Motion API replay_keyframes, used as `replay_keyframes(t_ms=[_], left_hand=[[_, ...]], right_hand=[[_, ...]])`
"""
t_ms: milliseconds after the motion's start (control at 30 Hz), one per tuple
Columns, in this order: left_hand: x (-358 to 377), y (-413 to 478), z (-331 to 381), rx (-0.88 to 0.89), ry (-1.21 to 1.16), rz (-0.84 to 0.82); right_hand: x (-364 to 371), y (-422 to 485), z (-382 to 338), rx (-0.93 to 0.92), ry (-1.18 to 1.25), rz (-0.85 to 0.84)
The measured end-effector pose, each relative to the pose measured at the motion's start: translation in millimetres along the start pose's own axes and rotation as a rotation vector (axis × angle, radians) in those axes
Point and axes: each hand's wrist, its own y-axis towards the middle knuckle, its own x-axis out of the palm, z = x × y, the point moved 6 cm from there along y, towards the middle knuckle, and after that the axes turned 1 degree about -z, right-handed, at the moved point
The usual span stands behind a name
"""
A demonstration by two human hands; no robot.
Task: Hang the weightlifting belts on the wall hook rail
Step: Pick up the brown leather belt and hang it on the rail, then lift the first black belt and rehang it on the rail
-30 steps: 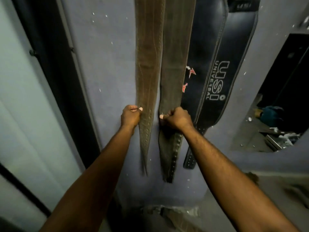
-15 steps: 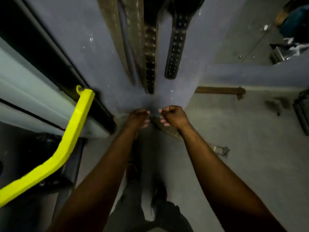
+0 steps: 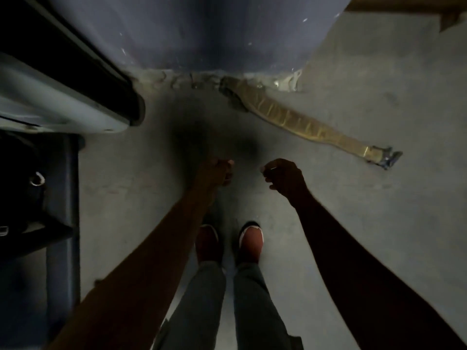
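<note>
Red shoes (image 3: 250,245) stand nearest, on the bare concrete floor (image 3: 379,223). Above them the left hand (image 3: 214,173) and right hand (image 3: 283,178) hang side by side but apart, fingers curled in, holding nothing I can make out; the left is blurred. Beyond the right hand a tan belt (image 3: 303,122) lies flat on the floor. One end touches the foot of the blue wall (image 3: 202,34), and its metal buckle (image 3: 386,157) points away to the right. It looks like thick, ribbed leather: probably stiff across its width, bendy along its length, fairly heavy. Gripping just behind the buckle should stop that end swinging.
</note>
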Motion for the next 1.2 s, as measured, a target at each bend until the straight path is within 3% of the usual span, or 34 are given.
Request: replay_keyframes(t_ms=[233, 400, 567, 667, 800, 933, 1100, 1200], left_hand=[[-8, 160, -79, -0.019, 0.201, -0.009], [12, 249, -98, -0.017, 0.192, -0.061], [35, 293, -86, 0.167, 0.405, -0.068], [44, 315, -80, 0.245, 0.463, -0.045], [63, 318, -58, 0.271, 0.620, -0.108], [73, 323, -41, 0.354, 0.676, -0.058], [86, 312, -45, 0.358, 0.683, -0.005], [87, 305, -50, 0.390, 0.626, 0.075]], right_hand=[[48, 170, 72, -0.073, -0.405, 0.023], [18, 291, 98, -0.043, -0.735, 0.085], [-11, 359, 107, -0.105, -0.971, 0.067], [-4, 374, 95, -0.232, -0.995, 0.116], [-6, 389, 98, -0.208, -1.059, 0.112], [-4, 383, 101, -0.276, -1.020, 0.202], [37, 358, 106, -0.363, -0.975, 0.076], [90, 316, 108, -0.457, -0.882, -0.151]])
